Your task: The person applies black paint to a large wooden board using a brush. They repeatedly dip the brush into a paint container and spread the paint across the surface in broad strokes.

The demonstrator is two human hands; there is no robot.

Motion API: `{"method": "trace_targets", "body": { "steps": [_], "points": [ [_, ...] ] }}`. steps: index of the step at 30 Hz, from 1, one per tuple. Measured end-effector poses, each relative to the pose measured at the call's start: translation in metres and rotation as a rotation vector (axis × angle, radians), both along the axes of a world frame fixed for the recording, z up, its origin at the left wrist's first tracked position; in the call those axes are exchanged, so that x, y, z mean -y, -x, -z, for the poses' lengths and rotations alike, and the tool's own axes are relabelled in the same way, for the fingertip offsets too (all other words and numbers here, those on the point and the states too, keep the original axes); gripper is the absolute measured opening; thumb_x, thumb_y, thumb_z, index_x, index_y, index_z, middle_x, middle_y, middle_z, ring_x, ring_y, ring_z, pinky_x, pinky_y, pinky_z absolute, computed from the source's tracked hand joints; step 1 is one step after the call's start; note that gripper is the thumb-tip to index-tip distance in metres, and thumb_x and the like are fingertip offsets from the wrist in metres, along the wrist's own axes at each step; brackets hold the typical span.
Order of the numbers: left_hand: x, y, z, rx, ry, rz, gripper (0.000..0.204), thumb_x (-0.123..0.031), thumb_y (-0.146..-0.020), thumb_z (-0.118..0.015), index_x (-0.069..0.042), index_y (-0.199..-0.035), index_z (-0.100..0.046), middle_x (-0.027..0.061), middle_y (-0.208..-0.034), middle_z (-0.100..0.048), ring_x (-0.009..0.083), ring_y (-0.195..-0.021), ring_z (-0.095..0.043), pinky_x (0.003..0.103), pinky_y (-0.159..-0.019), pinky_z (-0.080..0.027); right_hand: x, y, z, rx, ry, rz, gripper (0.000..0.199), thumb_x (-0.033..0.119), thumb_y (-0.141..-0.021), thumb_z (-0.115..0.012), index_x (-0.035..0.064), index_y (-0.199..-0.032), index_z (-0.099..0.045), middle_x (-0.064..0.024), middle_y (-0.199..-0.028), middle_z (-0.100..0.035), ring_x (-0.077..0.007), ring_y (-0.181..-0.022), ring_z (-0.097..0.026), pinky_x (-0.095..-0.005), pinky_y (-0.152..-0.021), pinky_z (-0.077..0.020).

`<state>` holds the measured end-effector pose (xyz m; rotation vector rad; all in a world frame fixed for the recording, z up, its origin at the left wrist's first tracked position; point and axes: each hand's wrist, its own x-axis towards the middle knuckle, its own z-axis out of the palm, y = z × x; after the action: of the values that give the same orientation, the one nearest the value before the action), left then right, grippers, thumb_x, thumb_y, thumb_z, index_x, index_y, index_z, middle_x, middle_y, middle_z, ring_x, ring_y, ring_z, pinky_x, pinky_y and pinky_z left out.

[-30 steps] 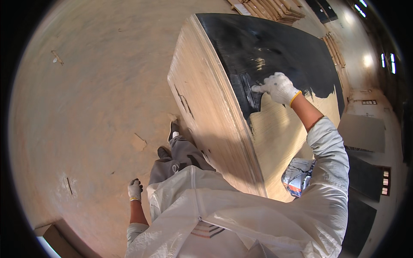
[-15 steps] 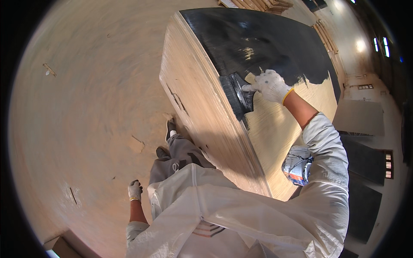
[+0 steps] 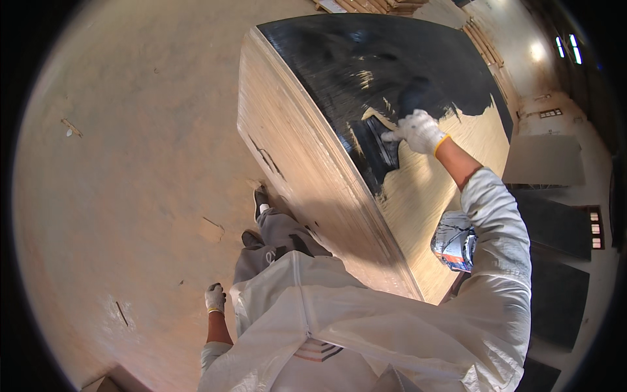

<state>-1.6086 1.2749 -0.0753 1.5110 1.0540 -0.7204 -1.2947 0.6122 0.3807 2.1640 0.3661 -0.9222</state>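
A gloved right hand (image 3: 421, 132) grips a wide brush (image 3: 384, 149) from behind, apparently to press it flat on the half-black board (image 3: 418, 196); a tin (image 3: 452, 240) sits by the sleeve (image 3: 501, 228), likely for easy reach. The left hand (image 3: 215, 298) hangs aside, curled; I cannot tell around what, if anything.

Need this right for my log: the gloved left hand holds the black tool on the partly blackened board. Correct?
The side is wrong: the head view shows the gloved right hand holding the black tool on the partly blackened board.
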Motion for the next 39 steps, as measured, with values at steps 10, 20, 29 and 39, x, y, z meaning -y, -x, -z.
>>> {"method": "trace_targets", "body": {
  "steps": [10,20,29,39],
  "points": [
    [-0.014,-0.007,-0.01,0.191,-0.036,-0.21,0.029,-0.018,-0.101,-0.06,-0.005,-0.124,-0.071,0.0054,-0.096,-0.07,0.0164,-0.063,-0.063,0.03,-0.05,-0.05,-0.012,0.005,-0.008,-0.111,0.016,-0.073,0.07,0.008,-0.102,-0.051,0.0463,-0.161,-0.05,-0.01,-0.136,-0.069,-0.0257,-0.121,-0.07,-0.0369,-0.107,-0.0461],
    [0.009,0.022,-0.013,0.053,-0.018,-0.215,0.028,-0.014,-0.099,-0.061,-0.003,-0.122,-0.07,0.0064,-0.091,-0.068,0.0179,-0.063,-0.065,0.031,-0.048,-0.049,-0.042,-0.025,-0.011,-0.037,0.053,-0.192,0.062,0.013,-0.102,-0.054,0.0493,-0.153,-0.058,-0.0064,-0.113,-0.075,-0.0267,-0.11,-0.073,-0.039,-0.099,-0.0508],
    [0.013,-0.015,-0.007,0.038,-0.052,-0.046,0.028,-0.017,-0.101,-0.061,-0.003,-0.124,-0.071,0.0048,-0.092,-0.069,0.016,-0.062,-0.064,0.029,-0.049,-0.048,-0.022,-0.03,-0.013,-0.006,0.029,0.032,0.072,0.007,-0.101,-0.054,0.0512,-0.157,-0.053,-0.0092,-0.133,-0.075,-0.0298,-0.116,-0.075,-0.0433,-0.1,-0.0591],
    [-0.004,-0.034,-0.014,0.207,-0.044,-0.178,0.028,-0.016,-0.102,-0.06,-0.003,-0.125,-0.071,0.0062,-0.095,-0.071,0.0169,-0.066,-0.065,0.031,-0.053,-0.052,-0.002,0.051,-0.015,-0.166,0.002,0.047,0.07,0.008,-0.1,-0.052,0.047,-0.158,-0.053,-0.0081,-0.126,-0.076,-0.026,-0.115,-0.074,-0.0386,-0.103,-0.0527]
  ]
}}
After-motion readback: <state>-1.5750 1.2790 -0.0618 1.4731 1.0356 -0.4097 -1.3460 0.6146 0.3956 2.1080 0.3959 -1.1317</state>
